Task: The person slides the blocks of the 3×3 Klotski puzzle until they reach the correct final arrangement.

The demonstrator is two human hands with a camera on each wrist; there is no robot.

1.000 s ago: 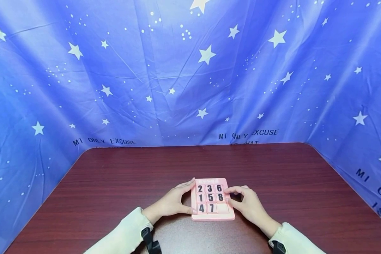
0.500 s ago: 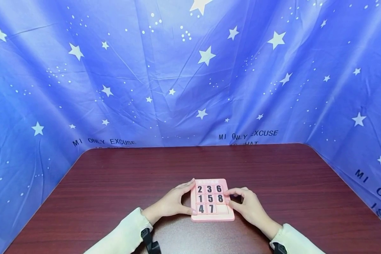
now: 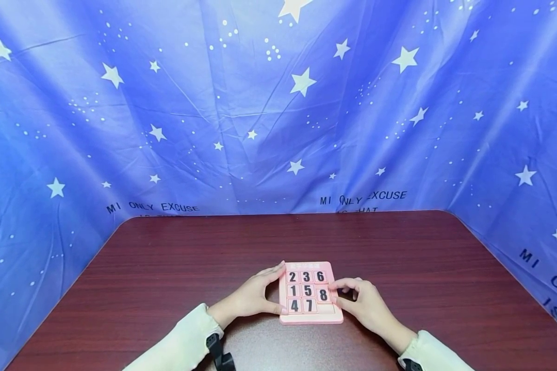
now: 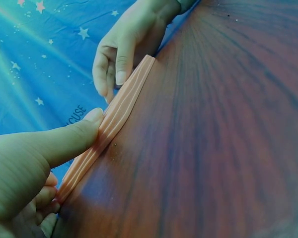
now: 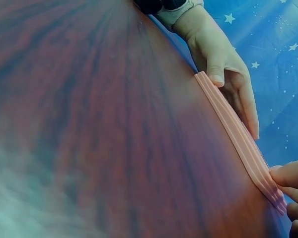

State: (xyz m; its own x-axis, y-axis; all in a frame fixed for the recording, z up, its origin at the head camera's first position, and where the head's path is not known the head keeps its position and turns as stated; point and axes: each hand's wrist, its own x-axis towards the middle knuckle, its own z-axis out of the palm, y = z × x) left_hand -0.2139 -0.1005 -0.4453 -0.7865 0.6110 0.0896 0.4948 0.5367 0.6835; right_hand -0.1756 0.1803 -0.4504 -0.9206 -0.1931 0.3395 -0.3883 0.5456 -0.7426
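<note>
A pink number sliding puzzle (image 3: 312, 319) lies flat on the table in the head view. Its tiles read 2 3 6 on top, then 1 5, then 4 7 at the bottom. The 8 tile (image 3: 323, 295) sits partway down the right column, lower than the 5, with a gap above and below it. My left hand (image 3: 250, 294) grips the board's left side, thumb at the near corner and fingers toward the far one. My right hand (image 3: 365, 304) pinches the 8 tile at its right side with thumb and forefinger. Both wrist views see the board's ridged edge (image 4: 123, 111).
A dark red wood-grain table (image 3: 190, 247) spreads around the puzzle. Behind and beside it hangs a blue cloth (image 3: 260, 103) with white stars and lettering. A black strapped wrist camera (image 3: 220, 353) sits by the left sleeve (image 3: 181, 335).
The 8 tile has slid toward me, out of line with the 1 and 5. My right hand has shifted slightly the same way; the left hand keeps its place.
</note>
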